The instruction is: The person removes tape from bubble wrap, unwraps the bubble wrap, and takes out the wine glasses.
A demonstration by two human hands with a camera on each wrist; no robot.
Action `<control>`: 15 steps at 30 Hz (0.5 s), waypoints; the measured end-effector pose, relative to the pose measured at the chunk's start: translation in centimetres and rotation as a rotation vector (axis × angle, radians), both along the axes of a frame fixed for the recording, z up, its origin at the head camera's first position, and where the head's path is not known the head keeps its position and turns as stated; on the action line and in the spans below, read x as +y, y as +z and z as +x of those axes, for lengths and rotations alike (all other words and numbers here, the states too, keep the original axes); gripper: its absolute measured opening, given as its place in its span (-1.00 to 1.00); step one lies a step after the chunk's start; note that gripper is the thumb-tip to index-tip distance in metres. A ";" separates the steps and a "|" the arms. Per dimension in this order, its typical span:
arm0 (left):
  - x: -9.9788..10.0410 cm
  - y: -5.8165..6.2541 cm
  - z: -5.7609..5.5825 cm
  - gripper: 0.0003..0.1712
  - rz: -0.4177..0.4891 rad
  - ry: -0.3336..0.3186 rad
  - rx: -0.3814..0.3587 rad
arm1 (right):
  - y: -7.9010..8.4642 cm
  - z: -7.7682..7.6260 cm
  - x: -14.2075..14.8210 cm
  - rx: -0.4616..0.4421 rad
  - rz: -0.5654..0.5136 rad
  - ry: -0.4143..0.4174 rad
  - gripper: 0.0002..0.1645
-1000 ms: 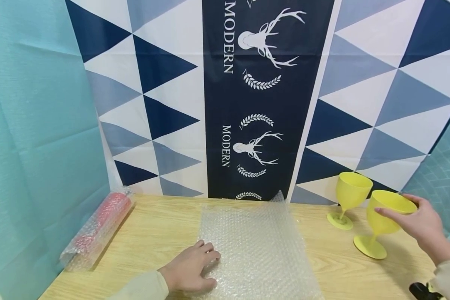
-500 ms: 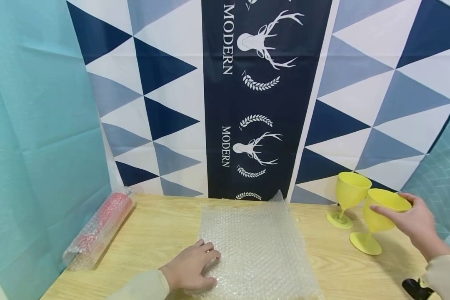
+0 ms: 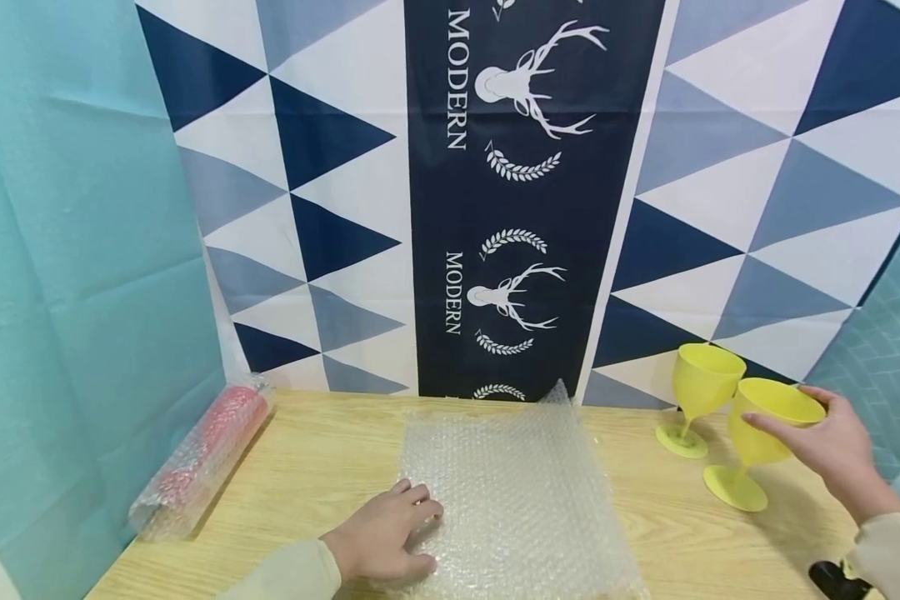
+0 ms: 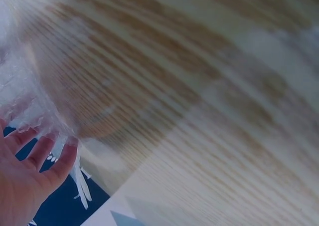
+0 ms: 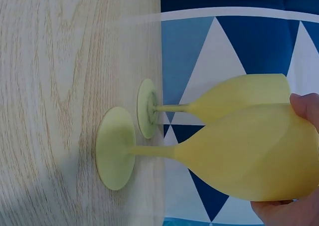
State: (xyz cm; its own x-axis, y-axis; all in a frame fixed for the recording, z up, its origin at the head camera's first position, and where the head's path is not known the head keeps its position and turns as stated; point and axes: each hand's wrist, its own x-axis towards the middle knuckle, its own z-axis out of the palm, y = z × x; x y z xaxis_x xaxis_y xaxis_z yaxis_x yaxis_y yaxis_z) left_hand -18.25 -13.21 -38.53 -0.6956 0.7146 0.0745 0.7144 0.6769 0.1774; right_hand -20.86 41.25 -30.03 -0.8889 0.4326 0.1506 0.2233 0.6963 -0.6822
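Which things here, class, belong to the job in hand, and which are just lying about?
Job in hand:
near yellow goblet, held in the right grip
bubble wrap sheet, touched by the left grip

Apparently lying about:
far yellow goblet
wrapped red bundle
black object, partly hidden

Light is being thrown back by the bubble wrap, clear glossy plastic, bumpy, and by the wrapped red roll! Smooth, matt, plastic-looking walls are being shown by the near goblet and the far goblet; wood grain is being displayed by the tabletop, creased cloth by the teal curtain.
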 end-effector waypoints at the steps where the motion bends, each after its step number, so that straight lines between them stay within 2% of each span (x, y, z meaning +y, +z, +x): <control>1: -0.1 -0.1 0.1 -0.42 0.001 -0.001 0.000 | -0.1 0.0 -0.1 -0.001 0.008 0.002 0.24; 7: -0.7 -0.5 0.1 -0.42 -0.024 -0.009 0.009 | -0.6 0.3 -0.5 -0.029 0.047 0.006 0.25; 12: -0.9 -0.2 -0.8 -0.40 -0.041 -0.001 0.029 | 0.1 0.5 -0.9 -0.038 0.057 -0.013 0.25; 15: -1.0 -0.3 -1.1 -0.39 -0.043 0.000 0.014 | 0.6 0.9 -1.2 -0.058 0.057 -0.010 0.27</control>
